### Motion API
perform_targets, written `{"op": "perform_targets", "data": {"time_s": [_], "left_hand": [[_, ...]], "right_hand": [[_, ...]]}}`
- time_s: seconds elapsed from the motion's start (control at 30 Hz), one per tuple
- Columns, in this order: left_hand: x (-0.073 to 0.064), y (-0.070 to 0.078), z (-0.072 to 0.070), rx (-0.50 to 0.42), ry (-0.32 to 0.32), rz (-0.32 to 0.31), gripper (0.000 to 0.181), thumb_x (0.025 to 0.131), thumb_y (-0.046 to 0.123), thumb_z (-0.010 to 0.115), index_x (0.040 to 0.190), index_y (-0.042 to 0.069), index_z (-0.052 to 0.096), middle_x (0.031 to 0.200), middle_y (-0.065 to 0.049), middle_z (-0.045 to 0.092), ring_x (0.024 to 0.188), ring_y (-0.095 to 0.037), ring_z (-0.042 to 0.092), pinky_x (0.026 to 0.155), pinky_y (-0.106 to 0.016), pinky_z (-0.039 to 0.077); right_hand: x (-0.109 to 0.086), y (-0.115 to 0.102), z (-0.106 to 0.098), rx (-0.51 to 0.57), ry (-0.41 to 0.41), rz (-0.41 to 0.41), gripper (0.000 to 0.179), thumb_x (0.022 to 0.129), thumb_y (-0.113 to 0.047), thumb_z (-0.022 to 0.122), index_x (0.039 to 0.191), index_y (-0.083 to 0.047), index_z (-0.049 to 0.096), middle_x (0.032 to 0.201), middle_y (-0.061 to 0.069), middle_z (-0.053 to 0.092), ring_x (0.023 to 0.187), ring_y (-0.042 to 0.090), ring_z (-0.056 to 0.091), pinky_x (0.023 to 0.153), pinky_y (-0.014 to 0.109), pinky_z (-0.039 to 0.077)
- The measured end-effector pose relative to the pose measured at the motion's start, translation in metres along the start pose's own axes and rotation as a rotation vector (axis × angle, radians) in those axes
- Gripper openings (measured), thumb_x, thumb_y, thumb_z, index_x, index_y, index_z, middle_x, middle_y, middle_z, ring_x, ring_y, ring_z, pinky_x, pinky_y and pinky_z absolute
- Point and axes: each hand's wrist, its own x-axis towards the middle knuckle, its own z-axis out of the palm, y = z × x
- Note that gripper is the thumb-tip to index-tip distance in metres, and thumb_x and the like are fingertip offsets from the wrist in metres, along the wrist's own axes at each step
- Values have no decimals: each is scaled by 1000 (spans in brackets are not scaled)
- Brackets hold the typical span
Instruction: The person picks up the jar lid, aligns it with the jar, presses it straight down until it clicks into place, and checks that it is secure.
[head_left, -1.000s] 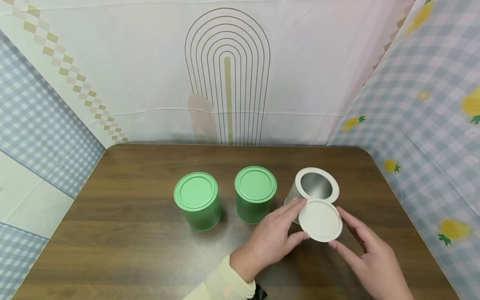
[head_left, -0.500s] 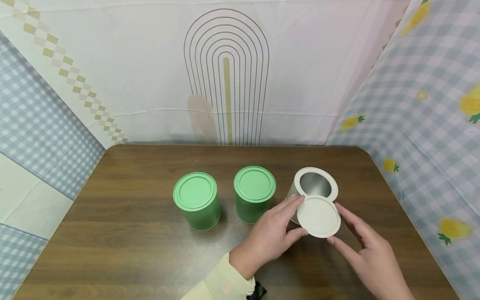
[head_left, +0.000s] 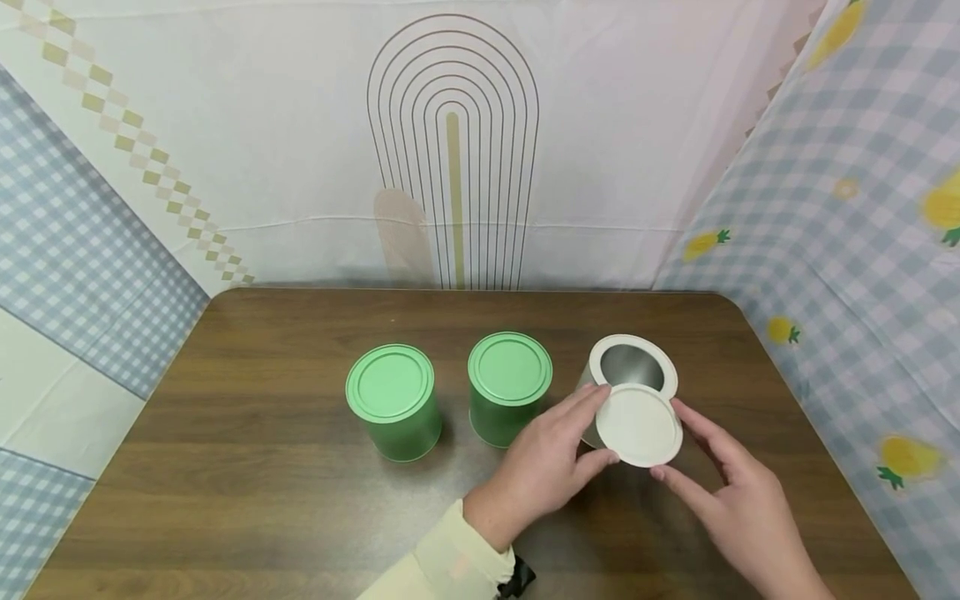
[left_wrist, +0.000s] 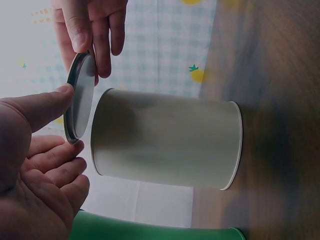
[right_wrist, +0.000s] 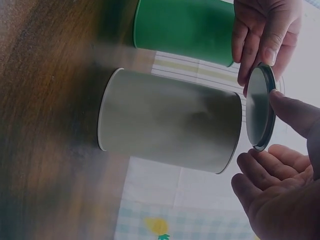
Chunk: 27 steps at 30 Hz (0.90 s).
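A round white lid (head_left: 640,426) is held at its edges between both hands, just above the near rim of an open white can (head_left: 595,375). In the head view it overlaps the can's near side; the left wrist view has the lid (left_wrist: 81,100) raised off the can (left_wrist: 165,140) with a gap between them. My left hand (head_left: 543,462) pinches the lid's left edge with thumb and fingers. On the opposite edge, my right hand (head_left: 738,492) grips it the same way. The can stands upright, its dark inside partly showing.
Two green cans with lids on, a middle one (head_left: 510,371) and a left one (head_left: 392,383), stand in a row left of the white can. All are on a brown wooden table (head_left: 247,500). Patterned cloth (head_left: 862,333) hangs behind and at the sides.
Both hands have moved the white lid slightly away from me, so it overlaps more of the white can's rim. The cans have stayed where they were.
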Motion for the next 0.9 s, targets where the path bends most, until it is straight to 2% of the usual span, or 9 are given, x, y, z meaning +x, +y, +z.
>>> {"op": "perform_targets", "data": {"time_s": [0.3, 0.53, 0.8, 0.9], "left_hand": [[10, 0, -1, 8, -3, 3, 72, 90, 28, 77, 150, 5, 45, 150, -8, 51, 141, -16, 44, 109, -24, 41], [15, -1, -1, 19, -12, -3, 72, 90, 29, 77, 150, 5, 45, 151, -8, 50, 141, -16, 43, 109, -25, 41], [19, 0, -4, 31, -41, -6, 71, 93, 28, 74, 152, 5, 42, 153, -9, 47, 143, -17, 40, 110, -26, 40], [22, 1, -5, 44, -48, -5, 71, 93, 27, 74, 152, 5, 42, 153, -9, 47, 143, -17, 40, 110, -26, 40]], "right_hand": [[8, 2, 1, -59, 55, -36, 85, 73, -7, 89, 147, -25, 52, 140, 7, 61, 125, -18, 39, 96, -2, 28], [14, 3, -1, -76, 55, -61, 83, 73, -7, 89, 147, -22, 53, 140, 7, 60, 126, -14, 40, 95, -2, 27], [18, 6, -2, -83, 62, -65, 81, 73, -9, 89, 145, -19, 55, 143, 8, 58, 131, 0, 46, 101, 2, 31], [21, 7, -2, -73, 64, -69, 80, 73, -10, 90, 145, -19, 56, 143, 8, 58, 130, -6, 44, 101, 2, 30]]}}
